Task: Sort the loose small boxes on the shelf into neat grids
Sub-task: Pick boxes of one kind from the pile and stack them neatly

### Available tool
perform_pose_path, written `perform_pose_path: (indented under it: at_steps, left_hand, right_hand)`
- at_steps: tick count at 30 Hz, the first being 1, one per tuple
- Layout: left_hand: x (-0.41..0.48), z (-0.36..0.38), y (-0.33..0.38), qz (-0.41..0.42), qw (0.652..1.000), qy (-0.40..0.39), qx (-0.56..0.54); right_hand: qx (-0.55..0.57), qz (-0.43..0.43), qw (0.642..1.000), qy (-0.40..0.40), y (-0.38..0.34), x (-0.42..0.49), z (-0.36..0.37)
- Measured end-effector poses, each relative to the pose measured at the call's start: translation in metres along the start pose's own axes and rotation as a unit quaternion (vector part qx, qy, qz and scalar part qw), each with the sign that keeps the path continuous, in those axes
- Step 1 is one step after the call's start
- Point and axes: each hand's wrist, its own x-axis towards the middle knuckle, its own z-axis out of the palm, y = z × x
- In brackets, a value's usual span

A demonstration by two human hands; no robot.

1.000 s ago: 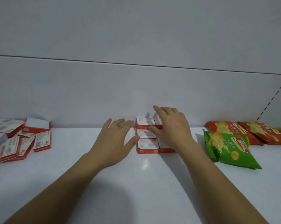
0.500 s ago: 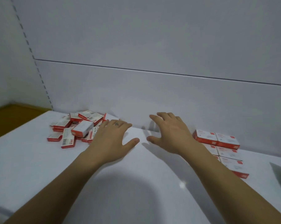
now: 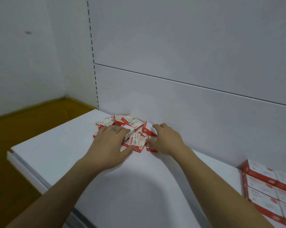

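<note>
A jumbled pile of several small red-and-white boxes point(image 3: 130, 124) lies at the back of the white shelf point(image 3: 60, 145), against the rear panel. My left hand point(image 3: 111, 145) lies flat over the pile's left side, fingers spread on the boxes. My right hand point(image 3: 166, 139) reaches the pile's right edge, fingers lightly bent beside a tilted box point(image 3: 148, 130); a grip on it cannot be made out. At the far right a neat grid of the same boxes point(image 3: 268, 185) sits in rows.
The shelf's left end and front edge point(image 3: 24, 167) drop to a yellow-brown floor point(image 3: 24, 122). A white back panel point(image 3: 188, 96) rises right behind the pile. Bare shelf surface lies between the pile and the grid.
The view has swung left, away from the grid. Both hands have moved forward from bare shelf onto the loose pile, the left now covering its boxes.
</note>
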Motion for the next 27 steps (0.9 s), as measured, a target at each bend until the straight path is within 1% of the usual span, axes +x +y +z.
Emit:
perform_pose_path:
  at_steps: [3, 5, 9, 12, 15, 17, 20, 23, 27]
  left_hand:
    - [0.002, -0.002, -0.006, -0.018, 1.0, -0.008, 0.008]
    - [0.003, -0.002, -0.009, -0.022, 1.0, -0.008, 0.008]
    - [0.003, -0.002, -0.014, -0.026, 1.0, -0.004, 0.006]
    - [0.005, -0.003, -0.015, -0.027, 0.999, -0.014, 0.015]
    - [0.006, 0.0, -0.014, -0.017, 0.999, -0.026, 0.014]
    - [0.006, 0.001, -0.011, -0.008, 1.0, -0.029, 0.006]
    - [0.01, 0.003, -0.004, 0.001, 1.0, -0.022, -0.002]
    - [0.015, 0.004, 0.006, 0.017, 1.0, -0.006, -0.011]
    - [0.02, 0.009, 0.019, 0.05, 0.998, 0.019, -0.023]
  right_hand:
    - [0.024, 0.021, 0.999, -0.037, -0.01, 0.017, 0.004]
    - [0.026, 0.035, 0.998, -0.041, -0.015, 0.026, 0.008]
    - [0.049, 0.074, 0.996, 0.004, -0.026, 0.037, 0.017]
    - [0.041, 0.078, 0.995, 0.056, -0.031, 0.039, 0.02]
    - [0.055, 0.089, 0.991, 0.077, -0.029, 0.039, 0.021]
    - [0.084, 0.092, 0.989, 0.082, -0.027, 0.039, 0.021]
    - [0.145, 0.087, 0.982, 0.084, -0.024, 0.034, 0.021]
    - [0.197, 0.065, 0.973, 0.101, -0.019, 0.024, 0.019]
    - [0.226, 0.023, 0.966, 0.127, -0.003, 0.001, 0.008]
